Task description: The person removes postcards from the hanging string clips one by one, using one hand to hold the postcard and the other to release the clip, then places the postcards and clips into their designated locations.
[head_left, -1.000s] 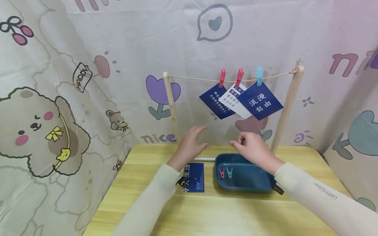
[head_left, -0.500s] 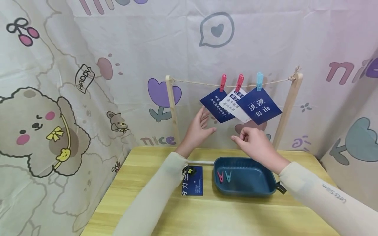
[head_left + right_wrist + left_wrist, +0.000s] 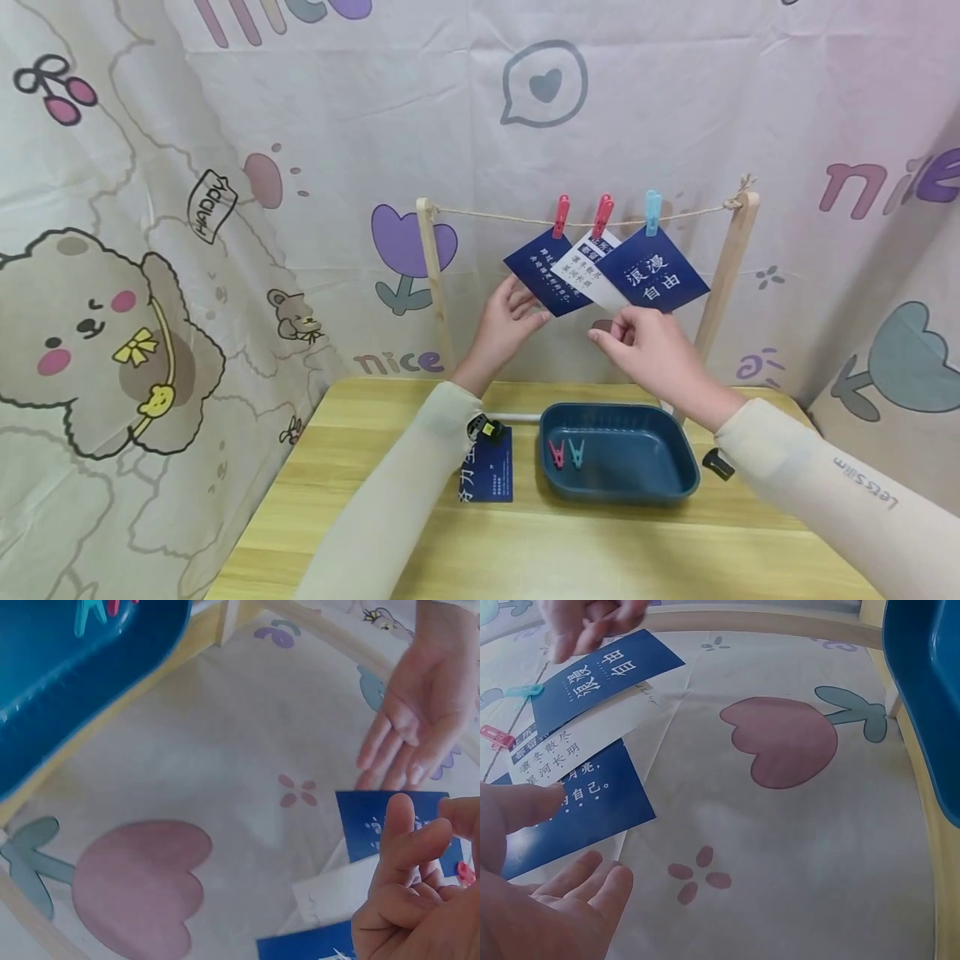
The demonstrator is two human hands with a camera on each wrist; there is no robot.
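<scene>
Three square cards hang by their corners from a thin rope [image 3: 487, 215]. A blue card [image 3: 553, 292] on the left and a white card [image 3: 581, 265] in the middle hang from red clothespins [image 3: 561, 218]. The right blue card [image 3: 660, 262] is held by a light blue clothespin [image 3: 653, 213]. My left hand [image 3: 501, 329] is at the left card's lower edge, fingers extended behind it and thumb in front, as the left wrist view shows. Below the right card is my right hand [image 3: 654, 346], its fingers loosely bent with nothing between them; it overlaps the card's lower corner in the head view.
Two wooden posts [image 3: 726, 283] carry the rope. A dark blue tray [image 3: 622, 492] stands on the wooden table [image 3: 570, 550], holding a red clothespin [image 3: 557, 454] and a teal clothespin [image 3: 576, 454]. Another blue card [image 3: 495, 483] lies left of it, partly under my left wrist.
My left hand has risen from above the table to the left card's lower edge. My right hand has moved up and slightly right, to the right card's bottom corner.
</scene>
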